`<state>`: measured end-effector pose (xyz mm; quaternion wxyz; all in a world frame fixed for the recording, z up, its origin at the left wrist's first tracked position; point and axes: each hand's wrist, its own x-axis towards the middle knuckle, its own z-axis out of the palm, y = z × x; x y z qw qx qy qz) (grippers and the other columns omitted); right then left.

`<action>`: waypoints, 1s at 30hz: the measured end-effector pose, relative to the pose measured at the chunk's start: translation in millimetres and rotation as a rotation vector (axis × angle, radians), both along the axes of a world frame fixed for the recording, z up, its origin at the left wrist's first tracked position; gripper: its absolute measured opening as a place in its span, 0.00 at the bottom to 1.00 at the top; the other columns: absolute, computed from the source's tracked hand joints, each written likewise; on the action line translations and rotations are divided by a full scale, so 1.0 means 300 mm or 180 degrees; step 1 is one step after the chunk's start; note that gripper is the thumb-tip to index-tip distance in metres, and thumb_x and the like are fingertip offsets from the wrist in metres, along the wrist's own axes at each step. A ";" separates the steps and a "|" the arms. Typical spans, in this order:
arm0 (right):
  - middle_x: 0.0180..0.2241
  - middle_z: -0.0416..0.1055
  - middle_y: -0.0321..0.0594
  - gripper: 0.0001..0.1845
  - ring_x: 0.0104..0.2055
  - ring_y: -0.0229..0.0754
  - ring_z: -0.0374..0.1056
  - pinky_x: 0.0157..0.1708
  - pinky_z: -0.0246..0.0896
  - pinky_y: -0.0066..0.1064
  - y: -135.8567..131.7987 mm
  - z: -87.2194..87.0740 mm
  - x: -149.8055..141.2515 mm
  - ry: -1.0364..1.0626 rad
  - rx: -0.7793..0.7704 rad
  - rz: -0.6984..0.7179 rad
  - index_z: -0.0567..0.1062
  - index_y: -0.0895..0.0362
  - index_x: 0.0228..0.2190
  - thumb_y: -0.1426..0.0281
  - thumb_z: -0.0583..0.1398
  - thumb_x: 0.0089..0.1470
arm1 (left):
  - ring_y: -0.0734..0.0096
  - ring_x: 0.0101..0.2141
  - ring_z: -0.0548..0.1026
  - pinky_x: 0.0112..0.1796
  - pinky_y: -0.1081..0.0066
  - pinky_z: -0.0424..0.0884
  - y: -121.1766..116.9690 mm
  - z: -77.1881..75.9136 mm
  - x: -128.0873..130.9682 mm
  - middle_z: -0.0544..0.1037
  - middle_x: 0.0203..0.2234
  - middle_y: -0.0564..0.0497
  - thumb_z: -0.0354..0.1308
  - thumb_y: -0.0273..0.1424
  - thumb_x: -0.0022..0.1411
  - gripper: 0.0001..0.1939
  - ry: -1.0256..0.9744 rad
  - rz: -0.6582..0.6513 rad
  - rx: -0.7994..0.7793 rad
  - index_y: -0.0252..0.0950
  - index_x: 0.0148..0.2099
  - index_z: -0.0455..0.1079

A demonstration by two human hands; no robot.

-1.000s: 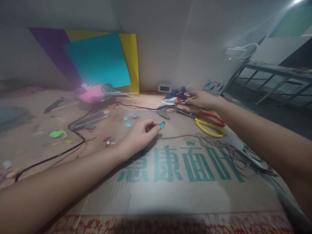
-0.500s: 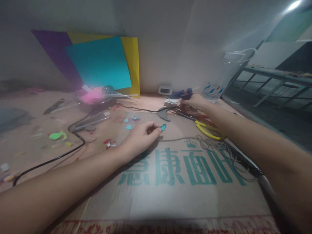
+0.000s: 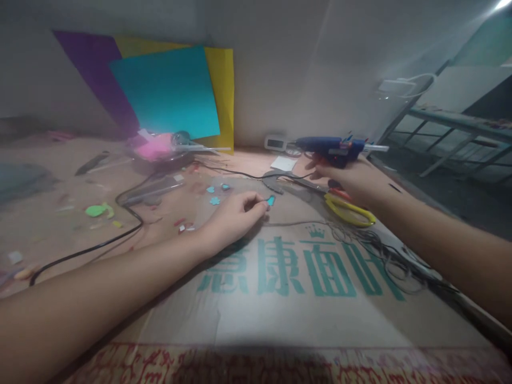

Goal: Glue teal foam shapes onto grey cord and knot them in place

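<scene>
Between thumb and fingertips my left hand [image 3: 240, 214] pinches a small teal cut-out piece [image 3: 271, 201], a little above the cardboard [image 3: 256, 325]. My right hand [image 3: 344, 176] is closed around the handle of a blue glue gun [image 3: 324, 144], its nozzle pointing left and a white glue stick [image 3: 378, 148] poking out of the back. Left of my left hand lie a teal flower piece [image 3: 215, 201], a teal heart [image 3: 210, 189] and another small teal piece [image 3: 225, 186]. Below my right hand are yellow-handled scissors [image 3: 350, 211].
Teal [image 3: 168, 96], yellow and purple sheets lean on the wall. A small white digital display [image 3: 276, 143] stands at the back. A black cord [image 3: 100, 246] crosses the left side; tangled grey cord [image 3: 384, 258] lies right. A pink item [image 3: 154, 146] sits in clear plastic.
My right hand has lifted the glue gun off the surface, and it now shows side-on. My left hand keeps its pinch on the teal piece. The view has shifted slightly.
</scene>
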<state>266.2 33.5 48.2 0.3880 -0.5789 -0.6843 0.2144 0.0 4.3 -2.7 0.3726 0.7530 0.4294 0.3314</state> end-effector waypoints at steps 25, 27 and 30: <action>0.29 0.76 0.44 0.23 0.35 0.53 0.72 0.38 0.70 0.44 -0.206 -0.162 -0.030 -0.0490 0.0057 0.0096 0.74 0.49 0.25 0.43 0.62 0.48 | 0.69 0.31 0.73 0.34 0.71 0.64 0.000 0.013 0.000 0.76 0.25 0.53 0.49 0.34 0.63 0.15 0.0023 -0.0024 -0.0023 0.35 0.28 0.72; 0.28 0.76 0.43 0.22 0.34 0.54 0.73 0.37 0.71 0.44 -0.207 -0.156 -0.033 -0.0561 -0.0097 0.0081 0.74 0.49 0.26 0.43 0.62 0.47 | 0.69 0.31 0.72 0.33 0.71 0.64 0.000 0.013 0.000 0.76 0.25 0.53 0.49 0.35 0.63 0.15 0.0062 -0.0035 0.0002 0.35 0.28 0.73; 0.27 0.76 0.43 0.22 0.35 0.54 0.74 0.37 0.71 0.45 -0.211 -0.147 -0.041 -0.0714 -0.0139 0.0024 0.74 0.50 0.26 0.44 0.61 0.48 | 0.69 0.31 0.72 0.34 0.70 0.63 0.000 0.012 -0.001 0.75 0.25 0.53 0.49 0.35 0.63 0.16 0.0091 -0.0095 0.0049 0.35 0.29 0.73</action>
